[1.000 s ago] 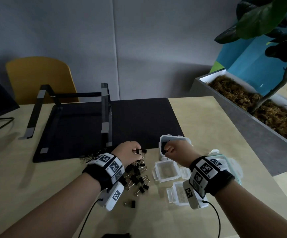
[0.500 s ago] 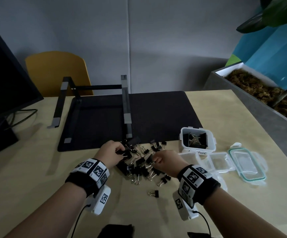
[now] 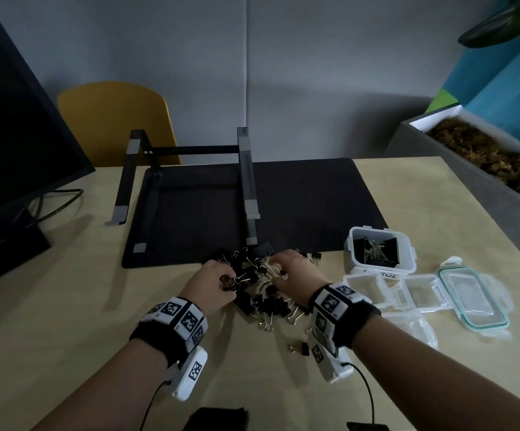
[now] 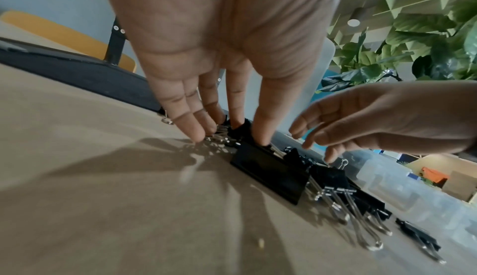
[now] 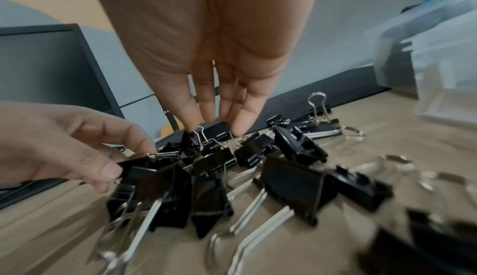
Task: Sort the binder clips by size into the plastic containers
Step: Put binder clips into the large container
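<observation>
- Hands: two, left hand and right hand, both in the binder clip pile.
- Loose black binder clips: too many and too overlapped to count exactly; one stray clip lies apart.
- Open containers: at least three; one labelled tub holds large clips, count unclear.
- Green-rimmed lid: one.
- Laptop stand: one.
- Yellow chair: one.
- Monitor: one.
</observation>
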